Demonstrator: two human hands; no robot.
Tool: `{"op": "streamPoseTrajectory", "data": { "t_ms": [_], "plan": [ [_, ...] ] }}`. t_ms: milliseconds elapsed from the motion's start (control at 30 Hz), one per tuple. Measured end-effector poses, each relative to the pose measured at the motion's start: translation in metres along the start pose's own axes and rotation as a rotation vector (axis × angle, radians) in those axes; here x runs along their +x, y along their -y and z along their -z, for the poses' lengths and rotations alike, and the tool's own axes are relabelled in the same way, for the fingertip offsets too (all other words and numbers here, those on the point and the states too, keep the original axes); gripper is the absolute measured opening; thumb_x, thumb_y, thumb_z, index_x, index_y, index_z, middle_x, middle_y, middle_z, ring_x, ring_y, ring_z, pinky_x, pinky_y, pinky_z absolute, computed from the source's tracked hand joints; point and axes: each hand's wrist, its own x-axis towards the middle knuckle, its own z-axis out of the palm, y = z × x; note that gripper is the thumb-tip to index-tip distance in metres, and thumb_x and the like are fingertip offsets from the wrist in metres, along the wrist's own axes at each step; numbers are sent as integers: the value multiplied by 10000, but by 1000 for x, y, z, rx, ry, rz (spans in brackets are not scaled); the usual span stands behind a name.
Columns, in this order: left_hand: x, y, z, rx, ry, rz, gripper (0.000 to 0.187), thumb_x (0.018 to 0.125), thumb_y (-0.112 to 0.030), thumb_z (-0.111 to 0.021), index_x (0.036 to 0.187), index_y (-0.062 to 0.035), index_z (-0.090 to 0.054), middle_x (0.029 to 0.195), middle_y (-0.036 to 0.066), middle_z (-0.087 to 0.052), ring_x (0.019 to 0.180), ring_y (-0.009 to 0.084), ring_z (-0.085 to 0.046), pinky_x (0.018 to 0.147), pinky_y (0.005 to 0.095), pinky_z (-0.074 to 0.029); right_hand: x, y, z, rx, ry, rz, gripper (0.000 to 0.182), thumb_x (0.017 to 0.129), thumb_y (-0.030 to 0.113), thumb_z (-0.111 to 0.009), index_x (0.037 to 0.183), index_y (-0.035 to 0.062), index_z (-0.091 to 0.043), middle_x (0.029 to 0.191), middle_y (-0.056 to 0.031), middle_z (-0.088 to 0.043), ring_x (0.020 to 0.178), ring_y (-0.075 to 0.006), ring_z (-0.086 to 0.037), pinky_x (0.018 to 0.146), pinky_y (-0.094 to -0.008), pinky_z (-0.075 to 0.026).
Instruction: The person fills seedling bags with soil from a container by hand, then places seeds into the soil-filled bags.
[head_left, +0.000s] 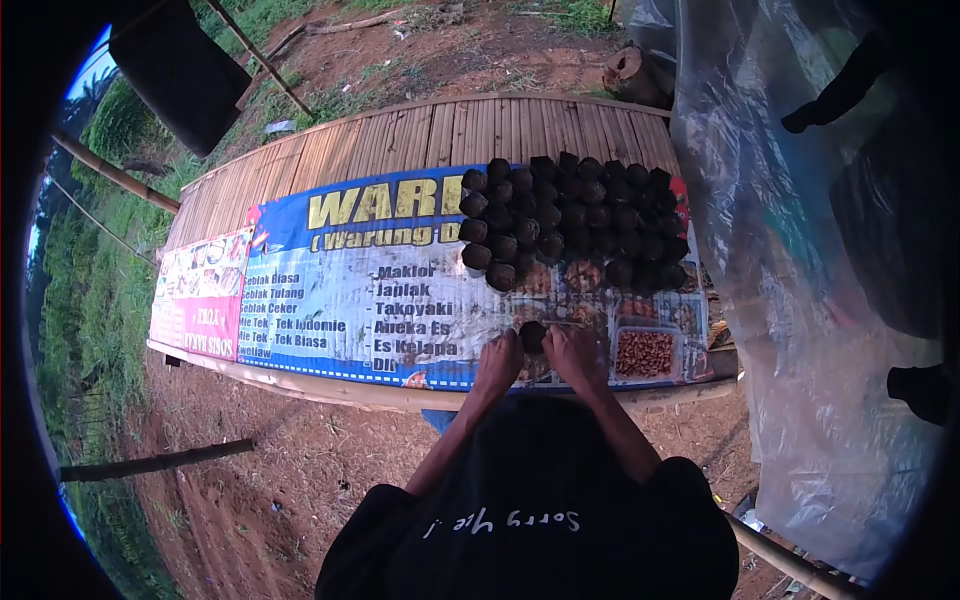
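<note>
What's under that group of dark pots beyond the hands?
The dark pots sit on a printed banner spread over the bamboo table. Its big lettering is cut off at their edge; print directly beneath them is hidden.

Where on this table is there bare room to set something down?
The widest free patch is the blue banner between the left hand and the pink section. The bamboo strip behind the banner looks bare too. It's crowded farther back on the right, where dark pots stand packed, and beside the right hand, where the tray sits.
</note>
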Motion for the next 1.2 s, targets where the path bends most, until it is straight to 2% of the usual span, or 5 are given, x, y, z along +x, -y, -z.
{"op": "streamPoseTrajectory", "data": {
  "t_ms": [233, 667, 867, 1033, 1200],
  "plan": [
    [12, 15, -6, 75, 25, -115, 53, 859, -38, -474, 846, 12, -471, 800, 256, -566, 751, 465, -557, 633, 535, -418, -6, -18, -55, 44, -244, 104, 187, 855, 199, -557, 838, 16, -591, 745, -201, -628, 718, -380, -612, 634, -454, -492],
    [2, 19, -7, 117, 4, -139, 53, 855, -48, -484, 842, 3, -486, 795, 239, -561, 699, 456, -562, 589, 531, -429, -15, -18, -57, 47, -164, 47, 159, 831, 162, -566, 793, 8, -589, 767, -204, -627, 769, -385, -589, 702, -478, -477],
    [-8, 16, -4, 91, 14, -56, 114, 872, -99, -513, 836, 9, -509, 764, 246, -585, 697, 454, -580, 597, 528, -450, -23, -21, -52, 34, -85, 46, 227, 848, 236, -561, 786, 26, -620, 757, -229, -621, 787, -398, -594, 712, -489, -474],
    [-17, 1, 6, -12, -19, 116, 209, 890, -181, -548, 794, 4, -535, 697, 252, -610, 670, 461, -592, 599, 533, -468, -14, -9, -27, 101, 9, -130, 305, 880, 304, -545, 796, 21, -624, 729, -218, -635, 776, -414, -602, 746, -519, -450],
    [-21, 21, -11, 105, 41, 91, 246, 874, -222, -573, 811, 16, -574, 687, 267, -603, 671, 458, -596, 604, 532, -467, -1, -12, -37, 51, 10, 35, 294, 883, 297, -526, 849, 24, -629, 752, -232, -635, 796, -408, -603, 737, -503, -468]
  ]
}}
